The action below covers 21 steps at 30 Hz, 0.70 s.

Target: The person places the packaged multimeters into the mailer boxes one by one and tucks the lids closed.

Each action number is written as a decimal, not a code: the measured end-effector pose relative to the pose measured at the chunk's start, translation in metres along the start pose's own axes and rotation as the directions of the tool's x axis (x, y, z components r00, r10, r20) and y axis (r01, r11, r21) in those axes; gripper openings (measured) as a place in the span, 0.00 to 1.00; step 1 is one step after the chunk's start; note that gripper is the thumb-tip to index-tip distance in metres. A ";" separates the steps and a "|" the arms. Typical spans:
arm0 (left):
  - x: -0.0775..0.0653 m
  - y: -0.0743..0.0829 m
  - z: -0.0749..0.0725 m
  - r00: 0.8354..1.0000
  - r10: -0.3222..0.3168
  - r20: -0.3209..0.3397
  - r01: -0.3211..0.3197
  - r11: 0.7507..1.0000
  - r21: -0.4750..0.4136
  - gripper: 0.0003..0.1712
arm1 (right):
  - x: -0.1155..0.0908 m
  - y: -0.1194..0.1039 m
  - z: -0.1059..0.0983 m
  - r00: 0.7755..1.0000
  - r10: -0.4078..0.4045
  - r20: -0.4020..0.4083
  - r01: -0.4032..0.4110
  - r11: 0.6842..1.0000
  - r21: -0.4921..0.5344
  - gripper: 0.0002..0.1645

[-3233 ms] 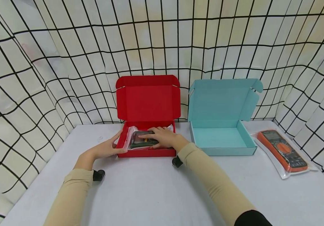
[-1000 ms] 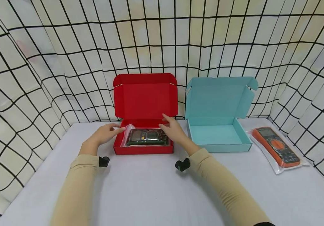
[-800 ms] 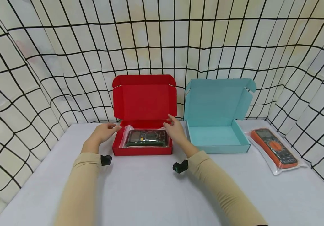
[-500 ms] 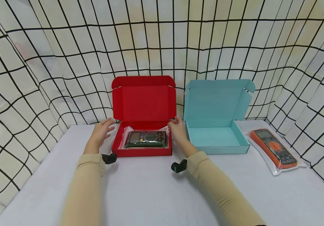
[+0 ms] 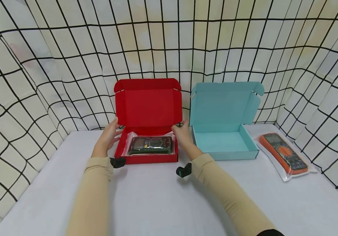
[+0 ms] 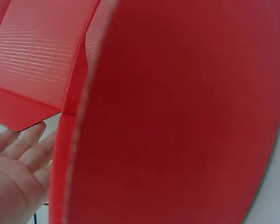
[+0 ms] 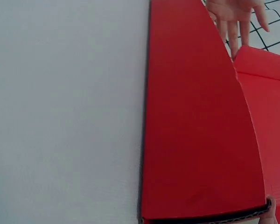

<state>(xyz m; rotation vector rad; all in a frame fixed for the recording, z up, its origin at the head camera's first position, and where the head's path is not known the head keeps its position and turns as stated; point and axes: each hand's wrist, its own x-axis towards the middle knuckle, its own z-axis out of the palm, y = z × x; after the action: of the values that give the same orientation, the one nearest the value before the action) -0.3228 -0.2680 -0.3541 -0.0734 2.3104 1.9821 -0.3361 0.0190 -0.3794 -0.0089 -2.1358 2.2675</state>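
The red cardboard box (image 5: 149,159) stands with its lid (image 5: 149,106) raised. Inside lies a dark green digital multimeter (image 5: 150,145) in a clear plastic bag. My left hand (image 5: 108,136) is at the box's left rear corner. Its fingers are extended, and in the left wrist view the fingertips (image 6: 30,137) reach the lid's edge. My right hand (image 5: 183,134) is at the right rear corner, with its thumb by the side wall near the lid's fold. In the right wrist view only a bit of that hand (image 7: 269,213) shows past the box edge; its other fingers are hidden.
A light blue box (image 5: 226,155) with its lid up stands just right of the red one, close to my right hand. An orange multimeter (image 5: 284,152) in a clear bag lies at the far right. White cloth with a black grid (image 5: 157,49) encloses the white table (image 5: 154,200).
My right hand has left the bagged multimeter and moved to the box's right rear corner. My left hand has moved back from the front left side to the left rear corner, fingers now pointing upward.
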 end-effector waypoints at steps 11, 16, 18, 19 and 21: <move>-0.001 0.000 -0.001 0.999 -0.010 0.042 0.012 0.998 -0.060 0.42 | 0.000 0.001 0.005 0.998 -0.031 0.060 0.036 0.996 -0.082 0.51; -0.004 -0.002 -0.002 0.999 0.010 0.045 -0.007 0.998 -0.064 0.43 | 0.000 0.001 0.005 0.998 -0.031 0.063 0.038 0.992 -0.122 0.49; -0.004 -0.002 -0.003 0.998 0.017 0.054 -0.013 0.998 -0.065 0.44 | 0.001 0.001 0.005 0.996 -0.053 0.071 0.062 0.988 -0.143 0.47; -0.004 -0.002 -0.003 0.998 0.020 0.058 -0.016 0.998 -0.067 0.44 | 0.002 0.001 0.005 0.995 -0.064 0.078 0.076 0.985 -0.154 0.46; -0.005 -0.002 -0.004 0.998 0.023 0.064 -0.019 0.998 -0.061 0.44 | 0.002 0.000 0.004 0.992 -0.081 0.096 0.097 0.979 -0.177 0.45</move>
<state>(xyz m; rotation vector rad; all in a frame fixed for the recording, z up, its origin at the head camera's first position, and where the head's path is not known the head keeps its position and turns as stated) -0.3180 -0.2721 -0.3551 0.0108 2.2214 2.0322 -0.3379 0.0149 -0.3794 0.1831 -2.3280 2.0550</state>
